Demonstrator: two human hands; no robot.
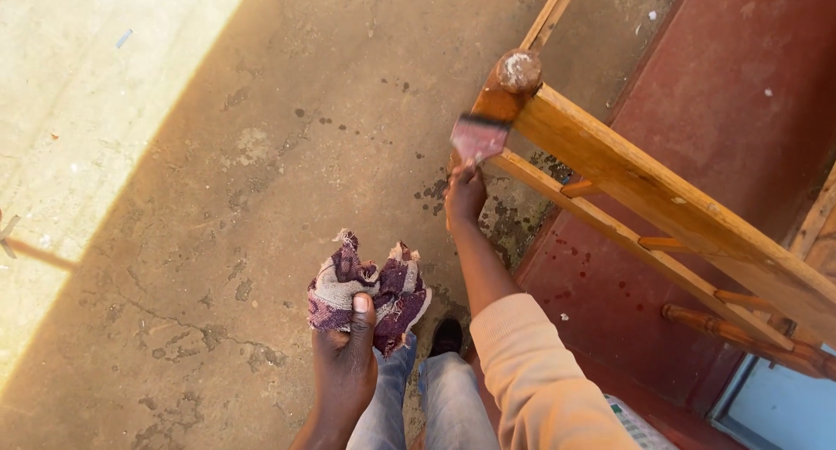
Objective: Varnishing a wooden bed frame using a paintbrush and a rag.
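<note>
While the brush [478, 138] head shows plainly against the chair [662, 198] post, its handle is hidden inside the right hand [465, 194], whose fingers are clamped around it. One brush, bristles touching the wooden frame just below the rounded knob. The chair is cut off at the right edge, lying tilted over a red step [740, 93]. Lower down, the left hand [346, 363] grips one crumpled purple-and-white rag [370, 289], thumb pressed on top, fingers closed beneath. One shoe [447, 335] shows on the concrete floor [218, 198].
</note>
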